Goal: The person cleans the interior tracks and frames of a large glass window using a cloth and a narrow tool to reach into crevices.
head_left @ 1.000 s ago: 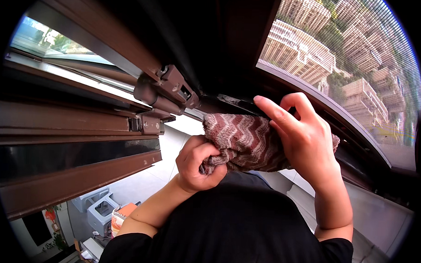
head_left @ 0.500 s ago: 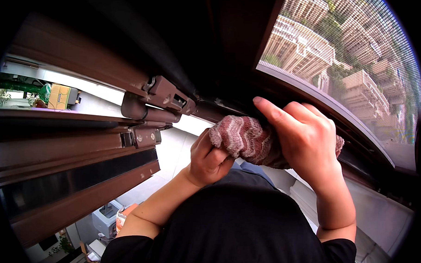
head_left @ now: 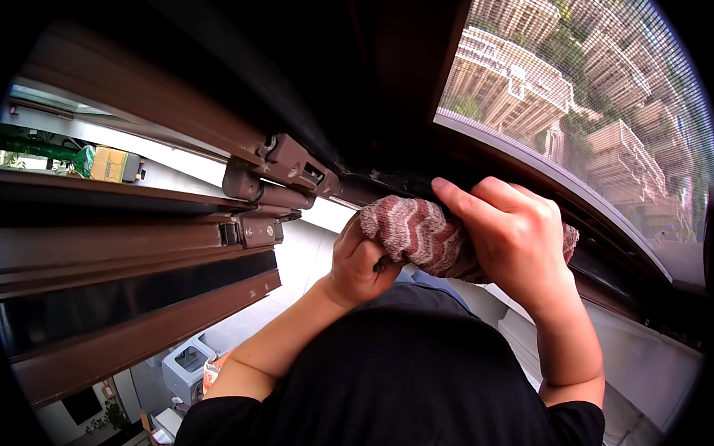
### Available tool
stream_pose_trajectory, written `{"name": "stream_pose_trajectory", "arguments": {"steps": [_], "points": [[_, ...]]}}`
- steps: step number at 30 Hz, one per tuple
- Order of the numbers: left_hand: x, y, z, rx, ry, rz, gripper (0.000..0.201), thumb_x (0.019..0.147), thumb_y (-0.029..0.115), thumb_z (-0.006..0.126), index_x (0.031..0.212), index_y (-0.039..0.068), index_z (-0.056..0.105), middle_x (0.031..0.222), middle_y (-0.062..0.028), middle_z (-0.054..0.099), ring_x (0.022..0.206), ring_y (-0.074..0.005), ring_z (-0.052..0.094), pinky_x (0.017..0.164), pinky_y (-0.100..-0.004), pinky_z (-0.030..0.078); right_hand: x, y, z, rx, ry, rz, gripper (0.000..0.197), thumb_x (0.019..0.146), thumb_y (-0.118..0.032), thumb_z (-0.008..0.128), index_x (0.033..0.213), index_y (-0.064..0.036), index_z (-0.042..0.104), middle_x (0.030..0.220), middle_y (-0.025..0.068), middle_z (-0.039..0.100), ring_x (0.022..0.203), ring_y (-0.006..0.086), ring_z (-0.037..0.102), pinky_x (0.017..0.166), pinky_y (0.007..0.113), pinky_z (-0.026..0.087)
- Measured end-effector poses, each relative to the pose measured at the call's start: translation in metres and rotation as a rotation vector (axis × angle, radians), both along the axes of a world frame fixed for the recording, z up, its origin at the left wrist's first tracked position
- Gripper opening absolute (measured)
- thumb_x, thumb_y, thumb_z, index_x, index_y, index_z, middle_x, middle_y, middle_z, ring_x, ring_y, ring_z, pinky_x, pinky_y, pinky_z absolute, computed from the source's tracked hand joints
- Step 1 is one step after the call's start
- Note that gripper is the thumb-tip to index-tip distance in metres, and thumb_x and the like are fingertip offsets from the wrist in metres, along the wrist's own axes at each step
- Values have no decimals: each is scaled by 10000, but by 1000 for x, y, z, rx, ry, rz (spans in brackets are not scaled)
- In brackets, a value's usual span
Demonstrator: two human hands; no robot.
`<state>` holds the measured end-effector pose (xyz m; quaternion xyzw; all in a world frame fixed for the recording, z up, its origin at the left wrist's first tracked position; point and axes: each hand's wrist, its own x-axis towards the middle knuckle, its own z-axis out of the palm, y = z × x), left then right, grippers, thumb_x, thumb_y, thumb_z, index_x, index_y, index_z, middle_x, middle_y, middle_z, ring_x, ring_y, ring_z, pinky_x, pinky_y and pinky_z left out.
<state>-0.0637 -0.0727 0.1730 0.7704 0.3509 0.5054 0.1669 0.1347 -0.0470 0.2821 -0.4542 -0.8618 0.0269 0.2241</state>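
Note:
A bunched cloth with red-brown and pale zigzag stripes stretches between my two hands, close to the dark window frame. My left hand is closed around its left end, fingers curled. From above, my right hand grips the cloth farther right, its thumb and fingers bent over it and one digit reaching left toward the frame. A bit of the cloth pokes out past the right side of that hand. The cloth's underside and some fingertips are hidden.
On the left stands an open brown window sash with a metal hinge at its end. A mesh screen fills the upper right, with buildings beyond. A grey-blue appliance and a cardboard box are farther off.
My view has shifted slightly, so the sash and hinge sit a little more to the right. Both hands keep hold of the cloth, with only small shifts in the fingers.

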Motion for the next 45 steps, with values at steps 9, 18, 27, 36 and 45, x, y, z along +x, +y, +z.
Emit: {"name": "stream_pose_trajectory", "arguments": {"steps": [9, 18, 27, 36, 45], "points": [[4, -2, 2, -15, 5, 25, 381, 636, -10, 685, 978, 28, 521, 1145, -220, 541, 1026, -412, 545, 878, -442, 449, 4, 0, -2, 6, -10, 15, 357, 658, -100, 606, 1008, -154, 646, 672, 6, 482, 582, 178, 554, 470, 304, 448], [6, -2, 0, -7, 11, 35, 374, 654, 11, 708, 976, 21, 519, 1132, -203, 548, 1032, -400, 543, 873, -436, 454, 5, 0, 0, -51, 9, 13, 340, 672, -93, 605, 1005, -146, 646, 680, 18, 487, 589, 196, 556, 491, 321, 455], [8, -3, -1, 1, -13, 55, 376, 645, -18, 686, 985, 25, 529, 1140, -198, 549, 1041, -391, 539, 884, -428, 445, 12, 0, 7, -107, -2, 34, 334, 670, -94, 602, 1000, -121, 644, 678, 29, 487, 589, 205, 555, 496, 327, 446], [4, -5, -2, -57, -4, 54, 354, 656, -12, 685, 973, 28, 533, 1129, -198, 553, 1047, -390, 534, 880, -428, 446, 10, 2, 13, -84, 43, 20, 234, 721, -58, 627, 943, -108, 685, 580, 47, 472, 496, 212, 511, 468, 328, 418], [7, 1, -3, 2, 3, 67, 322, 702, 66, 702, 1000, 25, 588, 1033, -134, 621, 958, -313, 595, 845, -376, 460, 14, 0, 14, -70, 46, 4, 251, 684, -50, 649, 926, -105, 684, 596, 40, 485, 530, 214, 525, 469, 330, 410]]}}
